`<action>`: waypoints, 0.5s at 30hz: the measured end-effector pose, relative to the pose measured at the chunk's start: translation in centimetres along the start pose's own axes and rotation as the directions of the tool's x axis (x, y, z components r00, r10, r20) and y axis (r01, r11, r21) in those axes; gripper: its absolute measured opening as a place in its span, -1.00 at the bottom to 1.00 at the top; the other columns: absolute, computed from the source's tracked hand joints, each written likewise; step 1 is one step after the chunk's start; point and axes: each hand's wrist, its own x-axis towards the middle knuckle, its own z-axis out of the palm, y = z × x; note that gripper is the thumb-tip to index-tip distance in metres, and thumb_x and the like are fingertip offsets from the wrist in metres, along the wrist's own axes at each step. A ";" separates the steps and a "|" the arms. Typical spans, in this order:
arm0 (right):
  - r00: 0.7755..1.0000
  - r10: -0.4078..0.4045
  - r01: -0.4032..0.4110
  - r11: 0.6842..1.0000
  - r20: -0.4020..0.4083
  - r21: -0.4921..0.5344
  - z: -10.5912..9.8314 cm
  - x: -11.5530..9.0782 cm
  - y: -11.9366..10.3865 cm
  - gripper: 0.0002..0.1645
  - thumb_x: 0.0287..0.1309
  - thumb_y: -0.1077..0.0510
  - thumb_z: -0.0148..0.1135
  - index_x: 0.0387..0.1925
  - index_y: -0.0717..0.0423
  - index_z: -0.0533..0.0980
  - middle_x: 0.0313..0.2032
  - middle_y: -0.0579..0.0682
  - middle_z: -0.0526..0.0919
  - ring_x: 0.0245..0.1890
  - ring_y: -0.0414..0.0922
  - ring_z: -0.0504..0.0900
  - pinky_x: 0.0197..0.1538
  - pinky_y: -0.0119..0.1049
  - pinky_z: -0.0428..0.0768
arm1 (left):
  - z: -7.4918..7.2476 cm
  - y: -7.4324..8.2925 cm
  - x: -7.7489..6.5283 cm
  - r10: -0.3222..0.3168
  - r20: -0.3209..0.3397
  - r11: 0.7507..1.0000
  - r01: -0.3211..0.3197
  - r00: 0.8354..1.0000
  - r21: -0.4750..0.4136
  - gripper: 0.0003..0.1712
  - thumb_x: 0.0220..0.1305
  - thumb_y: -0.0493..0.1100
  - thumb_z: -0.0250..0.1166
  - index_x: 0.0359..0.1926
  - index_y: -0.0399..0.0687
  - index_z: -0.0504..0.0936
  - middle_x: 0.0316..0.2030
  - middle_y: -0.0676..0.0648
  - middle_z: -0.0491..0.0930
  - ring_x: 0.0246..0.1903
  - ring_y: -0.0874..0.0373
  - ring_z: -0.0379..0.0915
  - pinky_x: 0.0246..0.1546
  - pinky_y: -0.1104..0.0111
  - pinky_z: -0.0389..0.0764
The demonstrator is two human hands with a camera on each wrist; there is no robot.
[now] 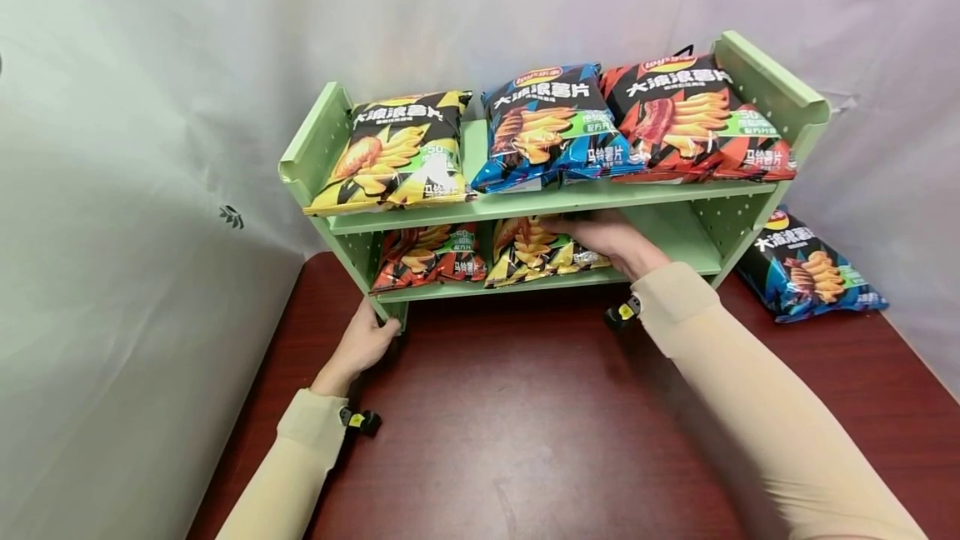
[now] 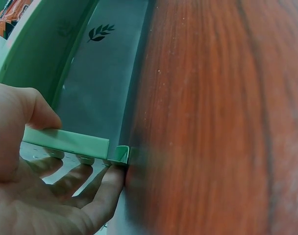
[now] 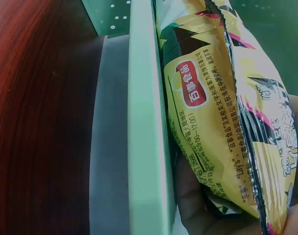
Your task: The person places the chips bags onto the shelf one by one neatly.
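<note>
A light green two-tier shelf [image 1: 525, 205] stands on the table. At its lower left corner my left hand [image 1: 365, 342] grips the side panel's foot; in the left wrist view the thumb lies on one side of the green edge [image 2: 70, 142] and the fingers on the other. My right hand [image 1: 617, 242] reaches into the lower tier and holds a yellow bag of chips [image 1: 531, 245]. Up close, that bag [image 3: 203, 117] rests behind the shelf's front lip [image 3: 148, 122], with fingers under it and part of the hand hidden behind it. A red chip bag [image 1: 431, 258] sits left of it.
On the upper tier lie a yellow chip bag [image 1: 397, 152], a blue one [image 1: 551, 127] and a red one [image 1: 686, 119]. Another blue chip bag [image 1: 810, 269] leans on the dark red table [image 1: 510, 407] right of the shelf. White curtains [image 1: 150, 107] enclose the back and sides.
</note>
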 end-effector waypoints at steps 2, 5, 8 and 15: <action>1.000 -0.001 0.001 1.000 0.004 -0.012 0.0 -0.1 -0.1 0.21 -0.17 -0.49 0.34 0.43 -0.04 0.15 0.39 -0.01 0.24 0.38 0.05 0.24 0.36 0.03 0.27 | -0.1 0.9 -0.1 0.018 0.013 1.000 -0.018 1.000 -0.012 -0.05 0.22 -0.45 0.12 0.53 0.09 -0.09 0.46 -0.11 0.08 0.35 0.00 0.08 0.26 -0.02 0.19; 1.000 -0.011 0.011 1.000 0.014 -0.026 -0.1 -0.2 -0.1 0.19 -0.15 -0.52 0.30 0.43 -0.09 0.16 0.40 -0.03 0.24 0.39 0.05 0.24 0.36 0.04 0.26 | -0.3 2.4 -0.4 0.013 0.020 1.000 -0.013 1.000 -0.011 -0.04 0.21 -0.45 0.11 0.53 0.03 -0.12 0.47 -0.14 0.04 0.39 -0.02 0.04 0.28 -0.02 0.18; 0.999 -0.035 0.035 0.999 0.017 -0.021 -0.3 -0.5 -0.1 0.10 -0.11 -0.51 0.28 0.40 -0.15 0.22 0.38 -0.06 0.26 0.38 0.03 0.25 0.36 0.04 0.26 | -0.4 3.4 -0.9 -0.016 0.018 1.000 0.016 1.000 0.021 -0.11 0.23 -0.44 0.11 0.51 -0.10 -0.06 0.43 -0.20 0.12 0.31 0.00 0.12 0.24 0.08 0.22; 0.989 -0.135 0.128 0.984 -0.052 -0.125 -1.1 -2.2 0.1 0.04 0.00 -0.45 0.25 0.43 -0.11 0.18 0.40 0.06 0.24 0.36 0.07 0.26 0.33 0.06 0.29 | -0.4 3.7 -1.3 -0.047 0.008 0.998 0.046 0.999 0.039 -0.21 0.25 -0.41 0.11 0.46 -0.18 0.04 0.36 -0.27 0.22 0.18 -0.01 0.20 0.15 0.19 0.22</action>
